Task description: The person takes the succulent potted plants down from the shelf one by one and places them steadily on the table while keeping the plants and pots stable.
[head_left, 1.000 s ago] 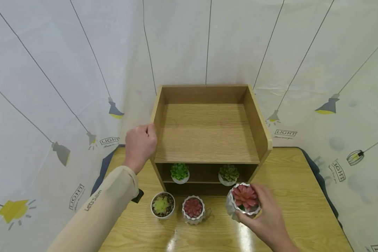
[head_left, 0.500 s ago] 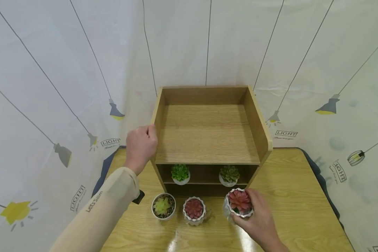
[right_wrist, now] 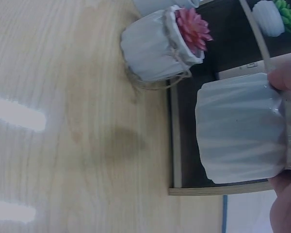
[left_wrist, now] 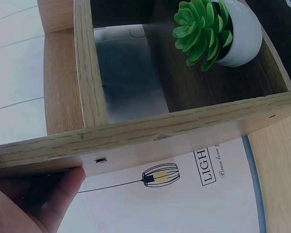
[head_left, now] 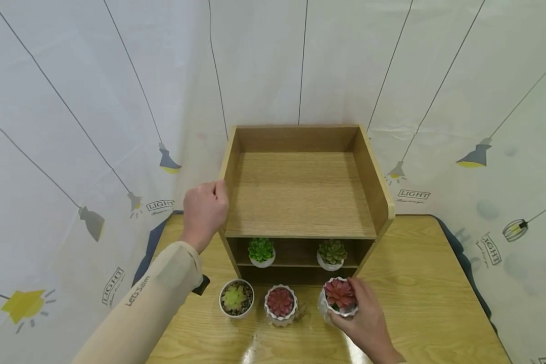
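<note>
My left hand [head_left: 205, 210] has curled fingers against the left side panel of a wooden shelf unit [head_left: 302, 194]; in the left wrist view, that hand [left_wrist: 36, 204] touches the panel's outer face. A pale ridged pot with a red succulent [head_left: 339, 297] is held in my right hand [head_left: 366, 321], thumb and fingers around its rim. The right wrist view shows this pot [right_wrist: 242, 128] tilted and off the table, in front of the unit's lower opening. To its left stand another red succulent [head_left: 280, 302] in a similar pot and a yellow-green one [head_left: 236, 298] in a white pot.
Two green succulents, a bright one [head_left: 261, 250] at left and a duller one [head_left: 332, 253] at right, sit in white pots on the unit's middle shelf. The unit stands on a wooden table [head_left: 437, 283], before a wall cloth printed with lamps.
My right hand has moved left with the red succulent's pot, closer to the other pots. My left hand stays at the unit's side panel.
</note>
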Motion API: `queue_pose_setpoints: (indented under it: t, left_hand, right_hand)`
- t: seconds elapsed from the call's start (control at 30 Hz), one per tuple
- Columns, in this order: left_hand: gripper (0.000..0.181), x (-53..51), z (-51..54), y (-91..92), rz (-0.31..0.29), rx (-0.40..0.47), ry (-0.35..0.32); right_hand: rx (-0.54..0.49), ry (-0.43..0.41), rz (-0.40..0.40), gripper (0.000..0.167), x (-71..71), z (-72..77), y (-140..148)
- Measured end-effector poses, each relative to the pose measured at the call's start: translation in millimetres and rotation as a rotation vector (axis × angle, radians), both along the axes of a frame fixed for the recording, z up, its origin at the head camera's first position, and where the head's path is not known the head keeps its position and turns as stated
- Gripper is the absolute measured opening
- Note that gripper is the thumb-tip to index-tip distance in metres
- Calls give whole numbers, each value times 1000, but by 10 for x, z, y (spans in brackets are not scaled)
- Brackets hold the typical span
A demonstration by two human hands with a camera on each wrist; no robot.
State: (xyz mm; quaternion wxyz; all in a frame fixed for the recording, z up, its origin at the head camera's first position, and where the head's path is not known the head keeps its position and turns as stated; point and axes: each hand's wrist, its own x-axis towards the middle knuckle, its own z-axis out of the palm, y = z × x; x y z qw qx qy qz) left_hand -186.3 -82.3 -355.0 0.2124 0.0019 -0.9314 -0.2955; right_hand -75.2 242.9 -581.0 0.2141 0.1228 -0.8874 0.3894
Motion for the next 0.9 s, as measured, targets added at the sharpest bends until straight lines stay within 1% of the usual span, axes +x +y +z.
queue_pose_setpoints:
  t: [0.17, 0.27, 0.47, 0.53, 0.9]
  left_hand:
    - [55, 5, 0, 2, 10, -3, -21]
    - [55, 2, -3, 1, 12, 1, -25]
    - [54, -4, -4, 0, 3, -5, -10]
    - [54, -5, -6, 1, 1, -6, -7]
    - [54, -7, -15, -1, 1, 7, 5]
  right_hand:
    - [0, -6, -3, 81, -14, -113, -31]
    - [-1, -31, -8, 80, -24, -172, -46]
    - [-1, -104, -11, 80, -41, -274, -61]
    - [1, -113, -10, 79, -49, -312, -63]
    - [33, -45, -31, 76, -91, -463, -132]
